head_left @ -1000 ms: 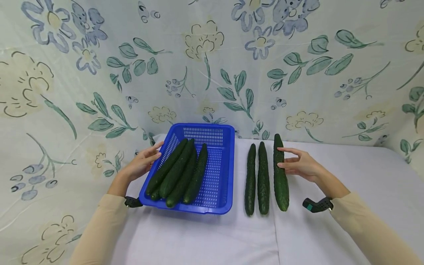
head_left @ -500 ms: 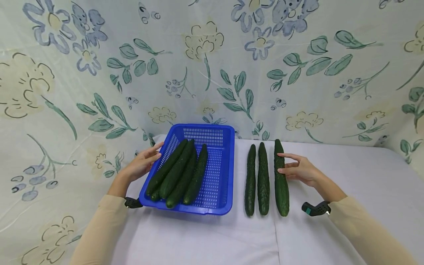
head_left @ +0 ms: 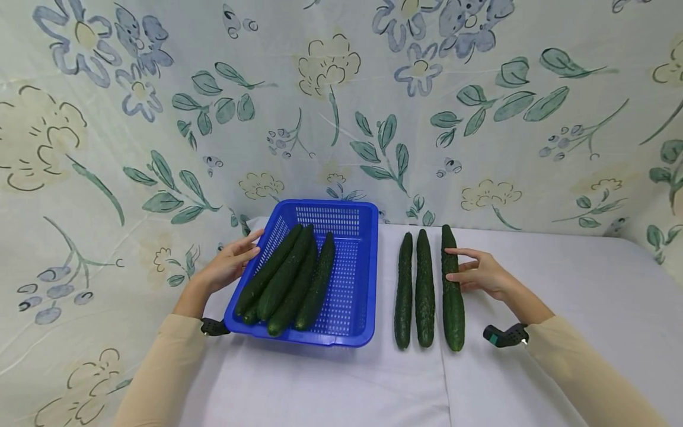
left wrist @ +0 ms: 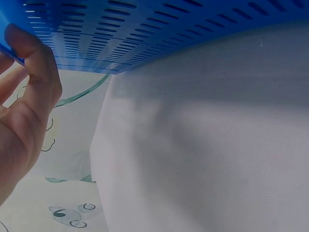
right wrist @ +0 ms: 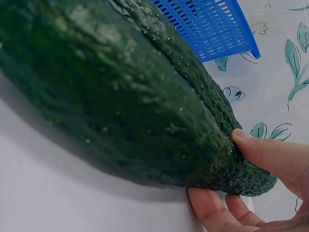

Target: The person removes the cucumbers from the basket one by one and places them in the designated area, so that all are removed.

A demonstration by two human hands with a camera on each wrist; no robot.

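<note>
Green cucumber (head_left: 453, 302) fills the right grip (head_left: 484, 276), pinched across its width.

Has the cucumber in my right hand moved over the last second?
Yes. In the head view, the held cucumber has moved toward you: its near end now reaches slightly past that of the neighbouring cucumber, where before it fell short.

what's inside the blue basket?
Four cucumbers and the end of another under them, bunched left; bare mesh floor right. Covered: most of that lower cucumber and the floor beneath.
</note>
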